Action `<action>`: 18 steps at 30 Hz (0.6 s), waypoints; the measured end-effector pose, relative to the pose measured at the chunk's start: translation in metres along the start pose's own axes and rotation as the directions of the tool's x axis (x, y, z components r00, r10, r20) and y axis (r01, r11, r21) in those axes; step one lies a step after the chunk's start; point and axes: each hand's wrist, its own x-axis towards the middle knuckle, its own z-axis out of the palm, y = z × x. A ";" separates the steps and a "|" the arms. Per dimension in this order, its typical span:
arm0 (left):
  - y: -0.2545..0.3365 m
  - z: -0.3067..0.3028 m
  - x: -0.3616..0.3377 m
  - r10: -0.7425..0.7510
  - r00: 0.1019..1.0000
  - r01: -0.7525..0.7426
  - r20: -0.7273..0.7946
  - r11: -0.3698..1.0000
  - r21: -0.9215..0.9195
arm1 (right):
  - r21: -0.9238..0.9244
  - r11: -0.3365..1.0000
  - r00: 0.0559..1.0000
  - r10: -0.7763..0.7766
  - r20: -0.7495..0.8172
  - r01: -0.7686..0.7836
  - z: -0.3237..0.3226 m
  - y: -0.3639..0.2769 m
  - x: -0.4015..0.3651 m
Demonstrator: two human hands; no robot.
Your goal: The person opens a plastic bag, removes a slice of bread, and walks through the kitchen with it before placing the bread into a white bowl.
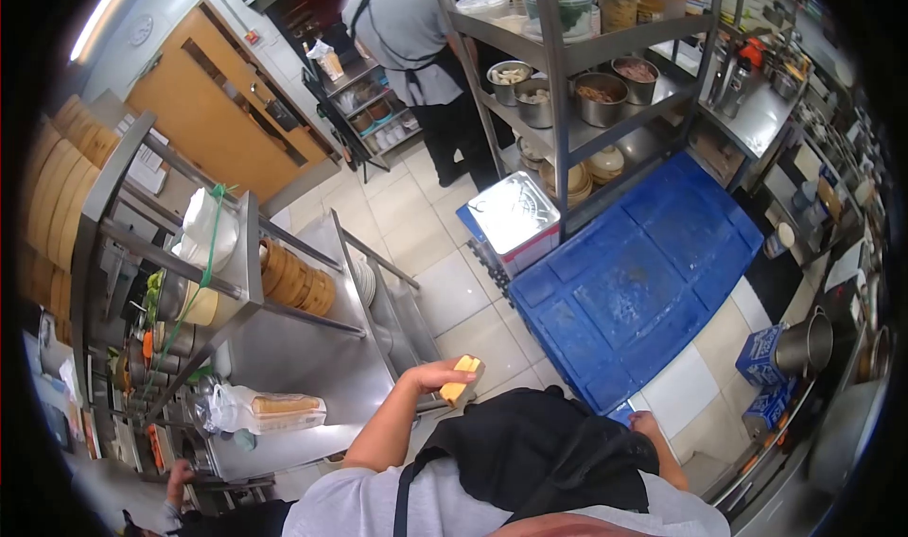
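Tile floor (445,291) takes up the middle of the view, in a working kitchen. A large blue crate lid (629,282) lies across it on the person's right. A steel bench (303,357) runs along the left. A tall steel rack (567,74) stands beyond the lid and carries bowls and tubs. A co-worker (402,36) in a grey top and dark apron stands at the far end, back turned. A foil-topped box (515,211) sits at the foot of the rack. Stacked bamboo steamers (298,280) rest on the bench under a shelf. A steel pot (804,343) stands at the right edge, and a clear bag (267,407) lies on the near end of the bench.

Hands: the left hand (430,378) is raised just beside the near corner of the bench, with its fingers closed around a yellow block (463,378). The block projects past the fingertips toward the person's right. Its long axis is tilted, with the lower end toward the body and the upper end away. What the block is made of cannot be determined.

The right hand (646,425) is low, at the near edge of the blue crate lid. It is well apart from the block, with the person's dark apron (530,452) between them. Whether that hand is open or closed cannot be determined. The left hand is the one at the block.
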 end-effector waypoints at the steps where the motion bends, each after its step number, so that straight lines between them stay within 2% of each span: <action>1: 0.001 -0.001 0.000 -0.014 1.000 0.014 0.005 1.000 -0.013 | -0.005 1.000 1.000 -0.011 -0.001 0.011 0.002 -0.008 -0.002; 4: 0.005 -0.004 -0.002 0.021 1.000 -0.021 -0.015 1.000 -0.010 | -0.086 0.994 0.997 -0.067 -0.049 0.063 -0.002 -0.028 -0.001; 6: 0.008 -0.009 -0.005 0.066 0.997 -0.066 -0.045 0.998 0.000 | -0.170 0.975 0.988 -0.149 -0.036 0.141 -0.003 -0.027 0.008; 7: 0.006 -0.012 -0.007 0.060 0.997 -0.060 -0.046 0.998 0.001 | -0.152 0.967 0.974 -0.218 -0.065 0.206 -0.001 -0.024 0.012; 10: -0.003 -0.020 -0.009 0.050 0.996 -0.049 -0.072 0.999 0.022 | -0.158 0.972 0.981 -0.185 -0.062 0.174 -0.002 -0.036 0.007; 12: -0.027 -0.030 -0.002 0.022 0.990 -0.016 -0.137 0.999 0.040 | -0.160 0.965 0.972 -0.220 -0.079 0.206 -0.001 -0.043 0.006; 14: -0.045 -0.039 0.001 -0.142 0.980 0.139 -0.141 0.990 -0.028 | -0.152 0.964 0.967 -0.236 -0.099 0.220 0.006 -0.035 0.010; 15: -0.051 -0.039 -0.001 -0.138 0.980 0.137 -0.140 0.990 -0.019 | -0.145 0.968 0.969 -0.222 -0.106 0.205 0.007 -0.030 0.016; 17: -0.059 -0.037 -0.005 -0.280 0.942 0.262 -0.184 0.958 -0.120 | -0.126 0.976 0.974 -0.191 -0.121 0.176 0.009 -0.016 0.021; 18: -0.063 -0.041 -0.004 -0.288 0.942 0.272 -0.173 0.956 -0.109 | -0.178 0.966 0.969 -0.213 -0.128 0.188 0.009 -0.012 0.021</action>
